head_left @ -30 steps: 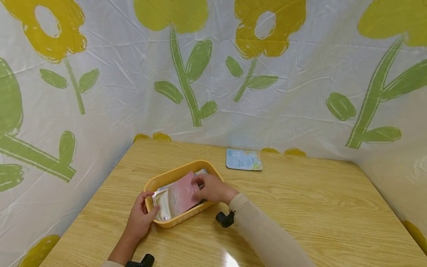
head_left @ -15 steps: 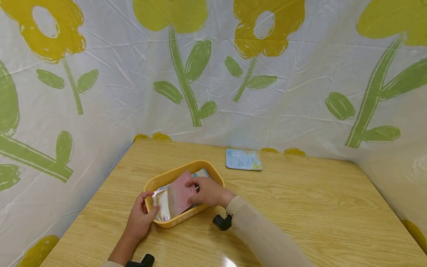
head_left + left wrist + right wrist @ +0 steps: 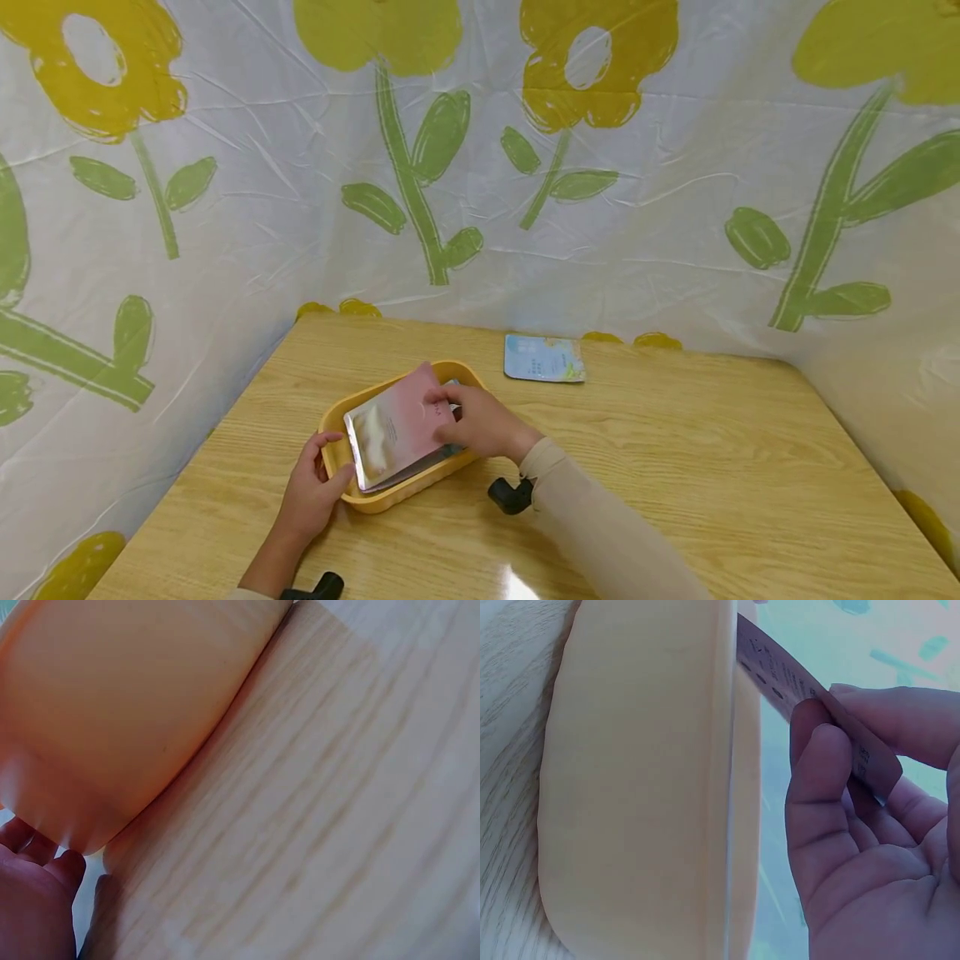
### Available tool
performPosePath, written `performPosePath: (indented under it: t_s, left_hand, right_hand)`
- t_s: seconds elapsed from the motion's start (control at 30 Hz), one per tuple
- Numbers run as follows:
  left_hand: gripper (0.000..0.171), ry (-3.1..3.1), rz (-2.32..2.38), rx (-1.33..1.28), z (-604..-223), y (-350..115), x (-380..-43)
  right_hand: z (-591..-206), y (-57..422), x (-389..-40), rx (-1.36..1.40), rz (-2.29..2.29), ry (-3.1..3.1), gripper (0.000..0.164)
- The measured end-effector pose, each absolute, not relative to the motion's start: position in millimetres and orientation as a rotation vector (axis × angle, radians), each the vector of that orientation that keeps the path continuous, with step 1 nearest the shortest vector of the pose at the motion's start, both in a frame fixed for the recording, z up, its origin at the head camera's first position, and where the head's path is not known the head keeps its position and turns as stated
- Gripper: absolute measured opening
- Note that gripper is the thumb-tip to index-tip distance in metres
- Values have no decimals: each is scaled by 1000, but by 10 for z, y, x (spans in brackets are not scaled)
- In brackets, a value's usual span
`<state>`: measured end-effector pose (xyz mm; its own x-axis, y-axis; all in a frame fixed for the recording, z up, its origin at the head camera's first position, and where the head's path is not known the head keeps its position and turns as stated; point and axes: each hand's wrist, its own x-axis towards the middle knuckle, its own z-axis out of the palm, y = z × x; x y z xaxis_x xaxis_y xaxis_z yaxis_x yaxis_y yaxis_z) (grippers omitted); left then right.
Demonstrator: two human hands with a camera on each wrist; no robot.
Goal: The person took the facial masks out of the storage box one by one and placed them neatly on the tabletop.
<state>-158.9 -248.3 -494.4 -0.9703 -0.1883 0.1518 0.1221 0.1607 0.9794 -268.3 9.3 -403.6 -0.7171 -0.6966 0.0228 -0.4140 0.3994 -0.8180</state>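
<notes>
A yellow plastic basket [image 3: 397,497] stands on the table. At its left end my left hand [image 3: 309,493] holds the rim, thumb on the near side; the left wrist view shows these fingers [image 3: 69,870] against the basket's end wall. Between thumb and fingers my right hand [image 3: 486,423] pinches the right end of a pink face mask sachet [image 3: 405,421] with a silvery left part. The sachet slants over the basket opening, its upper corner above the far rim. The right wrist view shows the sachet's printed back [image 3: 780,671], bent at the fingers. Other packets [image 3: 420,468] lie partly hidden beneath it.
A light blue packet [image 3: 543,358] lies flat on the wood-grain table [image 3: 675,450], near its back edge. Flower-printed cloth [image 3: 637,250] hangs behind and along both sides. Black wrist devices [image 3: 512,496] sit at both wrists.
The pink sachet first slid slightly left, then rose and shifted right with the right hand, its left end coming away from the left fingers. The left hand keeps its place at the basket.
</notes>
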Motion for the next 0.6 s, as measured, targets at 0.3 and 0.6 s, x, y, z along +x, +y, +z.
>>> performPosePath:
  t_s: [0.3, 0.6]
  left_hand:
    - [47, -2202, -1890, 72, -4950, -2485, -1589]
    - [48, -2223, -1882, 67, -4934, -2495, -1574]
  right_hand:
    - [-4013, 208, -2701, -905, -1352, 2323, 46]
    - [-3982, 420, -2769, -866, -1594, 2247, 46]
